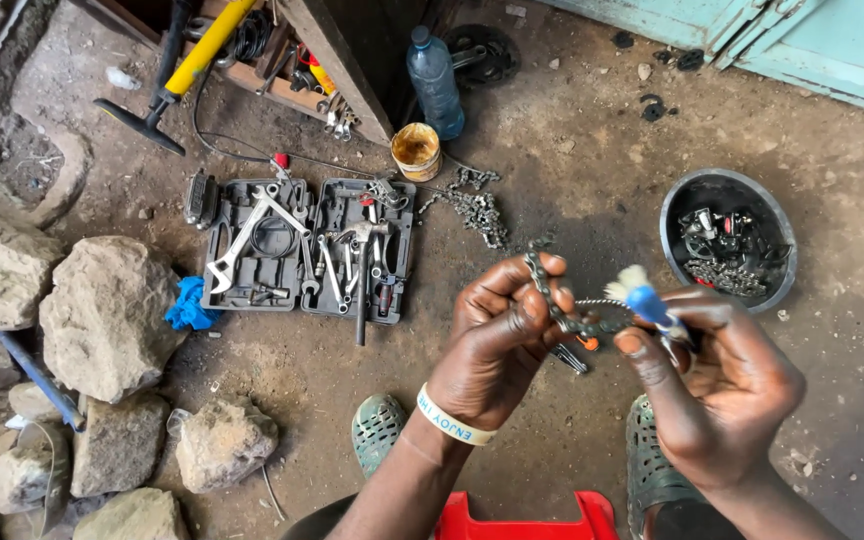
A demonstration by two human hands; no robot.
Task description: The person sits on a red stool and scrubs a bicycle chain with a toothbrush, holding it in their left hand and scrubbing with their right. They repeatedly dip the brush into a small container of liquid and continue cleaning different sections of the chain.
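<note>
One short chain length [557, 300] is pinched in the left hand [497, 340]; a blue brush [652, 305] is gripped in the right hand [717, 390]. Cleaning looks underway; more chain [472, 205] lies untouched on the ground.

Blue plastic bottle [434, 80] upright, yellow labelled tub [417, 151] just beside, on ground

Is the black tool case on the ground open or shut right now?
Open. The tool case lies spread flat, both halves up, with wrenches and other tools showing in their slots.
</note>
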